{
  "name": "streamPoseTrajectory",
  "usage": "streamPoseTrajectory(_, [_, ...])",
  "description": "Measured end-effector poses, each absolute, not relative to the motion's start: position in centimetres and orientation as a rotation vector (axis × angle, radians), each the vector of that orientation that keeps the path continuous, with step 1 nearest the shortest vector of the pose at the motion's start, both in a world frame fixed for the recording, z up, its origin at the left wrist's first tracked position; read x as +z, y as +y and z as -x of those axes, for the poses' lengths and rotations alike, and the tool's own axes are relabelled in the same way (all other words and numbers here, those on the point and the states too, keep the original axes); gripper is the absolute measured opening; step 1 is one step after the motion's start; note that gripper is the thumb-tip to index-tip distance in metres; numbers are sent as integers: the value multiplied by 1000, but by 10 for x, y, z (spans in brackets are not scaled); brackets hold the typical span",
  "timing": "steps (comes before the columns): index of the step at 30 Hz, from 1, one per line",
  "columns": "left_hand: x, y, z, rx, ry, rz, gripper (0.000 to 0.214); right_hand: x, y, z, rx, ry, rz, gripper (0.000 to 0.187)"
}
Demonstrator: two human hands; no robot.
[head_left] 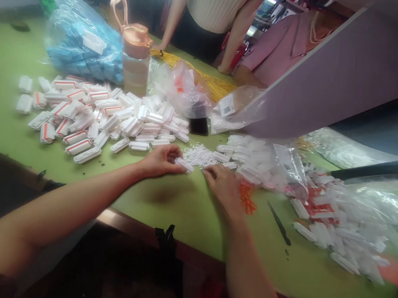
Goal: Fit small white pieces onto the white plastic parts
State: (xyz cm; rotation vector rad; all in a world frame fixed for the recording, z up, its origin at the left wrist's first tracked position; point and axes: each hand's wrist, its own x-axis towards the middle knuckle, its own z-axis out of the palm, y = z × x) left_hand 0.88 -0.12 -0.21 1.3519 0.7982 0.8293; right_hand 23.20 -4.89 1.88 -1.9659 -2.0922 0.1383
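My left hand (164, 159) is closed on a small white plastic housing (184, 165), held just above the table by its near end. Beside it lies a heap of tiny white plastic pieces (200, 154). At the right edge of that heap is my right hand (222, 180), its fingertips bent together and low over the pieces; whatever may be between them is too small to make out. Close to the right wrist sits a little pile of orange pieces (247, 198). White housings, some with a red stripe, form a large pile (99, 108) on the left.
Behind the piles stand a bottle (136, 58), a bag of blue parts (84, 41), yellow wires (204, 76) and a phone (199, 125). Tweezers (279, 222) lie on the right, near more white parts (343, 231). A slanted panel (326, 85) rises at the right. Two people are across the table.
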Motion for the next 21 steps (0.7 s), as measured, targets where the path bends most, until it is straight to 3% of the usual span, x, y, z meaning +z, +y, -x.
streamPoseTrajectory(21, [-2, -2, -7, 825, 766, -1404, 42, 34, -54, -227, 283, -2097, 1916, 16])
